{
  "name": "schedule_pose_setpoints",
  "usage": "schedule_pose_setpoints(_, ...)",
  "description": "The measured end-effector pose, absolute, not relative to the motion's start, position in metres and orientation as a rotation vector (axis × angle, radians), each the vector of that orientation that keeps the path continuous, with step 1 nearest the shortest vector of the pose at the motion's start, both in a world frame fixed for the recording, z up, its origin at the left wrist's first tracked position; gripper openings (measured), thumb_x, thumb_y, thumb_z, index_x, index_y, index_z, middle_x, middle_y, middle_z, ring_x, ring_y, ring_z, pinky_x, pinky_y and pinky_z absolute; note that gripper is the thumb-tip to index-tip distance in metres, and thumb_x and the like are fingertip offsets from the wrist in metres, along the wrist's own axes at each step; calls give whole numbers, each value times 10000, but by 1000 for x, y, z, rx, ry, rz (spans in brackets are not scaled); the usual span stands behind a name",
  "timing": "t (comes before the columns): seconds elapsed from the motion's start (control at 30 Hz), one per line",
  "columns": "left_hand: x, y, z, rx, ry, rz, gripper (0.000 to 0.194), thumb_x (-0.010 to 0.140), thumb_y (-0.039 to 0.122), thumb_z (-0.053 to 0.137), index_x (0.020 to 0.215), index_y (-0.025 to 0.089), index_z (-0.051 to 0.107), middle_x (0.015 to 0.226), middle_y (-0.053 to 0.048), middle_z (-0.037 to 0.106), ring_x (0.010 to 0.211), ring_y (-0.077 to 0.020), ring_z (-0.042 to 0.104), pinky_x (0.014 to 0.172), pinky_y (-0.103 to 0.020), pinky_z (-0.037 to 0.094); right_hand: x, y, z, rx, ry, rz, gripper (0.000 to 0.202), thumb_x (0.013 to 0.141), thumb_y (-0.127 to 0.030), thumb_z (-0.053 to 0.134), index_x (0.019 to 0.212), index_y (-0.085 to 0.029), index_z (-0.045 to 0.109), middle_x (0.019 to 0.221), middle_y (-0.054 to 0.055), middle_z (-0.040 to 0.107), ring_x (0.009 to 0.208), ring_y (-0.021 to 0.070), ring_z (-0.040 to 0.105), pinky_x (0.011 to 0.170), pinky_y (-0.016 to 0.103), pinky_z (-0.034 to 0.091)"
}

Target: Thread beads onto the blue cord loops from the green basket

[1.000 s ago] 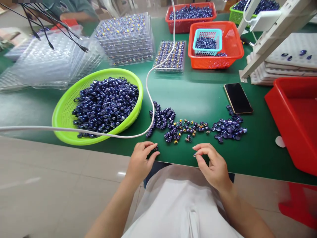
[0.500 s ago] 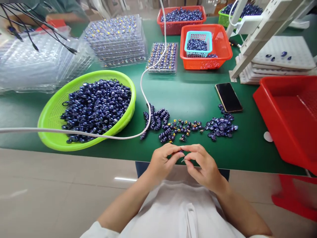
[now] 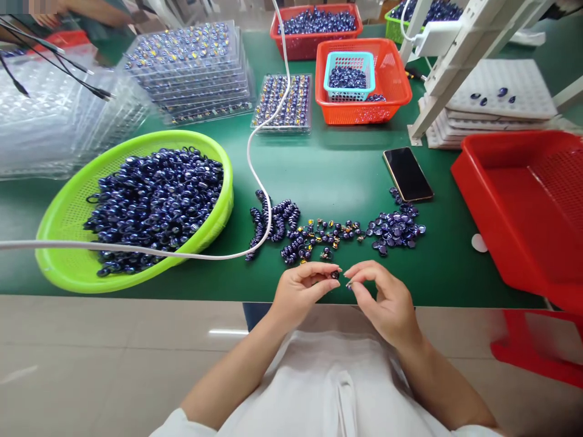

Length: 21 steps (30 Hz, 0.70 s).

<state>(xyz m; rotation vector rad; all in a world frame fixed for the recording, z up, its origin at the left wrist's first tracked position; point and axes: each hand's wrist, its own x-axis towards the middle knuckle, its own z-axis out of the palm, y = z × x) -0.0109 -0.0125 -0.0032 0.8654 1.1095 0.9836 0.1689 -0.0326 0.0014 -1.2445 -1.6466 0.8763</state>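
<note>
Between thumb and fingertips, my left hand [image 3: 300,292] pinches a small dark ring-like piece [image 3: 335,275] over the table's front edge. Just to its right, my right hand [image 3: 387,300] pinches a tiny shiny piece [image 3: 349,285], too small to make out fully. The fingertips of the two hands are a little apart. Beyond them on the green table [image 3: 319,170] lie rows of stacked dark rings [image 3: 285,220], a scatter of dark and gold pieces [image 3: 334,232] and a pile of flat dark pieces [image 3: 396,229].
A green basket [image 3: 59,212] of dark looped pieces stands left, crossed by a white cable [image 3: 255,164]. Clear trays [image 3: 191,73] are stacked behind. A phone [image 3: 408,174] and red bin [image 3: 523,206] are right; an orange basket [image 3: 396,79] stands behind.
My hands have drawn apart, opening a gap between their fingertips and showing the dark piece in my left hand. The view has shifted, so the table items appear further left.
</note>
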Motion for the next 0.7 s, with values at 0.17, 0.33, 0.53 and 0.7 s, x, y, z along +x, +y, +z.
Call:
schedule_pose_setpoints(0.17,-12,-17,-4,1171,1057,1058,200,730,149,806,918,219,799,796,-26,749,732,-147,678,705,-251,554,164,-26,10,-1355,-1626,1035,116,881,-151,553,789,-219,568,762,-24,598,714,124,576,680,243,459)
schedule_pose_setpoints(0.33,-17,-16,-2,1506,1034,1119,203,789,133,759,976,209,784,768,-33,740,708,-144,672,688,-252,543,159,-23,9,-1387,-1552,1179,90,865,-173,572,786,-216,578,751,-31,603,719,121,582,680,230,453)
schedule_pose_setpoints(0.53,-19,-14,-3,1659,1039,1138,219,806,120,739,1012,190,769,796,-61,769,695,-153,679,674,-260,542,159,-22,10,-1436,-1527,1224,79,860,-207,590,781,-211,587,739,-27,608,708,124,582,660,231,447)
schedule_pose_setpoints(0.7,-20,-15,-4,1735,1033,1109,231,828,103,708,1030,197,765,793,-59,779,674,-152,671,629,-252,529,161,-21,15,-1472,-1588,1225,97,854,-189,579,759,-209,579,711,-34,592,679,116,566,617,223,428)
